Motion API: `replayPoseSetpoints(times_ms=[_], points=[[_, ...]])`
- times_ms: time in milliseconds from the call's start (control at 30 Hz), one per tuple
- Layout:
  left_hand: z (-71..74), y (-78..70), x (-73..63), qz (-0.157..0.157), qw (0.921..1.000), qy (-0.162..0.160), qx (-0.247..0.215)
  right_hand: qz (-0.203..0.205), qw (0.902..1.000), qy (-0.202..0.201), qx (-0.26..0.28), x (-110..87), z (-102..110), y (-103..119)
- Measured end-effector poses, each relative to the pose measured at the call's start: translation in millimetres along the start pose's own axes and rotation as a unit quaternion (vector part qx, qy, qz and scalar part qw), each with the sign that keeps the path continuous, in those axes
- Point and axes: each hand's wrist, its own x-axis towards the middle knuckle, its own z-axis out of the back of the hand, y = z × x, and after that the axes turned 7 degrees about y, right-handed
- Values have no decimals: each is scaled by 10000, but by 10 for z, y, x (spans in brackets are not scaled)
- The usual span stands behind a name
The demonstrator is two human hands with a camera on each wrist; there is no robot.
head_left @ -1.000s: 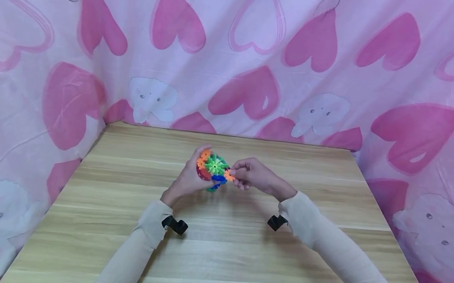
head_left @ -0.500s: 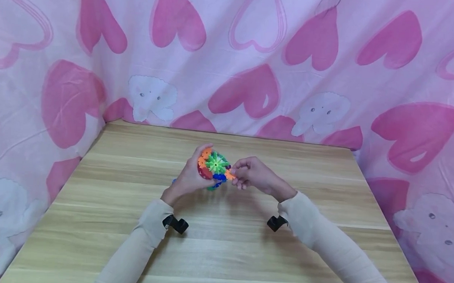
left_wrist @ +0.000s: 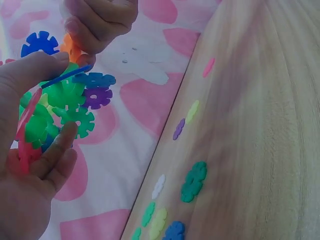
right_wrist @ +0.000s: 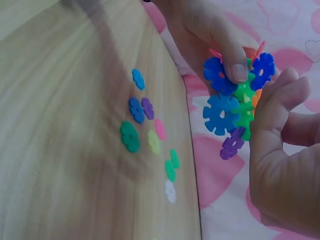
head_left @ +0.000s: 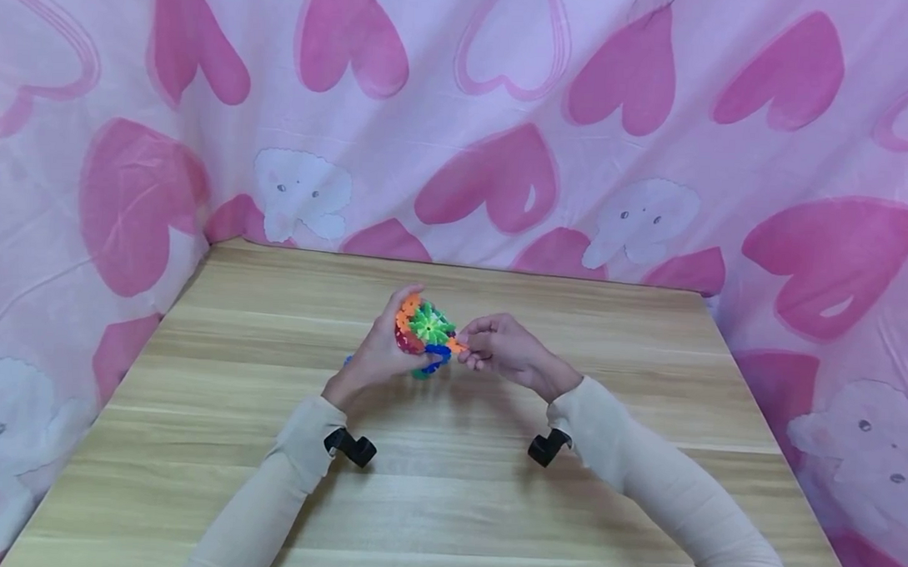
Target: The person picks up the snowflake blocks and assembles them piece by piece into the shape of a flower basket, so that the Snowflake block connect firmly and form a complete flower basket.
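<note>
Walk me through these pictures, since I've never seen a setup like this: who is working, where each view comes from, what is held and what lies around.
There is no machine here, just a person's two bare hands. The wide view comes from a camera worn on the head, looking forward and down. The other two come from cameras on the wrists, so the table looks tipped sideways there.

The left hand holds a toy cluster of colorful flower-shaped pieces. The right hand pinches an orange piece at its edge; whether that is joined on, I can't tell.

Loose pieces in green, blue, purple, pink, yellow and white lie on the table, seen best from the wrists. Behind hangs a pink heart-patterned cloth.
</note>
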Motion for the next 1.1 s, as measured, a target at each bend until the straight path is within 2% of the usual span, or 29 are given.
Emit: replayPoseSetpoints(times_ms=[300, 433, 600, 733, 800, 933, 1000, 1100], points=[[-12, 7, -1, -43, 9995, -127, 283, 29, 9992, -244, 310, 21, -43, -76], [-32, 7, 10, -175, 9987, -166, 443, 28, 9984, -301, 483, 29, -53, -107], [-16, 9, 37, -291, 9982, 22, 527, 34, 9983, -234, 538, 23, -45, -130], [53, 36, 55, -172, 9991, 189, 350, 45, 9993, -180, 322, 16, -37, -112], [82, 57, 61, -10, 9997, 84, 224, 180, 9994, -224, 170, 28, -39, -90], [94, 103, 66, 333, 9989, -327, -106, 414, 9982, -444, -16, 85, -52, -40], [81, 127, 66, 401, 9981, -390, -244, 424, 9973, -580, -136, 125, -57, -10], [55, 157, 72, 406, 9980, -314, -363, 392, 9948, -767, -536, 183, -64, 56]])
